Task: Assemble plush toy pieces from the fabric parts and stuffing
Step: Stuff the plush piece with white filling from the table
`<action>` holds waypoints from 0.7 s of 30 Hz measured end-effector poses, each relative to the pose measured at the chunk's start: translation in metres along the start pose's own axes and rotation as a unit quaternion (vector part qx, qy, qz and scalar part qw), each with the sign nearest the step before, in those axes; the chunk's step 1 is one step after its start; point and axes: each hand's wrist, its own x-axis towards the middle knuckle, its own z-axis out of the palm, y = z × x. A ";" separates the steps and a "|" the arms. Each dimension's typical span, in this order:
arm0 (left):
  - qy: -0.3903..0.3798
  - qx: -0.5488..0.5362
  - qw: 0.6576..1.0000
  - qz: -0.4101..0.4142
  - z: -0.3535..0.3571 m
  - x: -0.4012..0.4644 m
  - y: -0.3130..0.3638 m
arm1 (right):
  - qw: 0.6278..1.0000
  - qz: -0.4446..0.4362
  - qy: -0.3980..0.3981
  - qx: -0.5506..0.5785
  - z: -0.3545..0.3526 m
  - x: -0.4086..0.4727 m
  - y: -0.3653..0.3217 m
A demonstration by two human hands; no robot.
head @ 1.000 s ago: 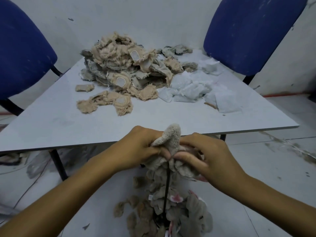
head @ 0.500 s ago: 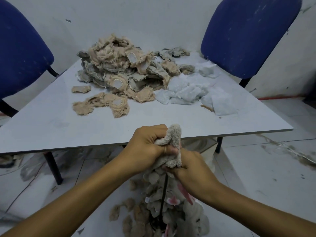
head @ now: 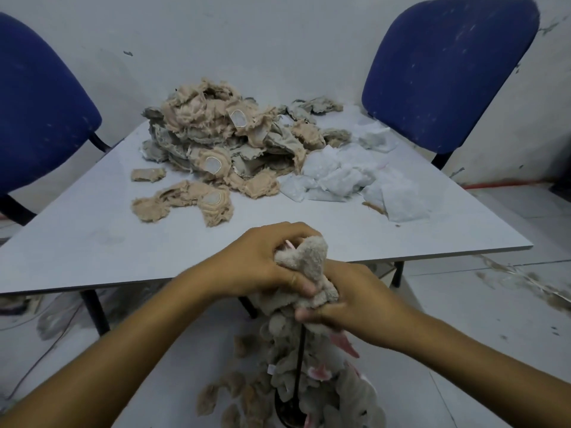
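A small beige plush piece [head: 310, 262] is held in front of the table's near edge. My left hand [head: 262, 264] grips its upper part, with the thumb pressed on its lower left. My right hand [head: 355, 301] grips its lower part from below, fingers curled around the fabric. A thin black rod [head: 299, 366] runs down from under the piece into a pile of finished plush pieces [head: 309, 387] on the floor. On the table lie a heap of beige and grey fabric parts [head: 222, 140] and white stuffing sheets [head: 346, 177].
The grey table [head: 92, 236] stands against a white wall. Blue chairs stand at the back left [head: 40, 112] and back right [head: 445, 72]. Loose beige pieces [head: 185, 202] lie apart from the heap. Fabric scraps [head: 525, 279] litter the floor at the right.
My right hand has slid lower down the plush piece and under it. My left hand has kept its grip on top. The piece's rounded tip now sticks out further.
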 end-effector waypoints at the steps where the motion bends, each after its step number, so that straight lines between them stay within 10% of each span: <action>1: -0.027 0.031 0.999 -0.020 -0.010 -0.003 0.000 | 1.000 -0.019 0.010 -0.019 -0.004 -0.003 -0.005; 8: 0.095 -0.108 0.984 0.102 -0.019 -0.008 0.023 | 0.949 -0.196 0.247 -0.008 -0.026 -0.001 -0.018; 16: 0.042 0.025 0.998 0.049 0.000 -0.009 0.012 | 0.986 -0.144 -0.003 -0.080 -0.038 0.006 0.013; 21: 0.096 0.014 0.989 0.111 0.001 -0.008 0.013 | 0.972 -0.192 0.106 -0.079 -0.033 0.004 0.003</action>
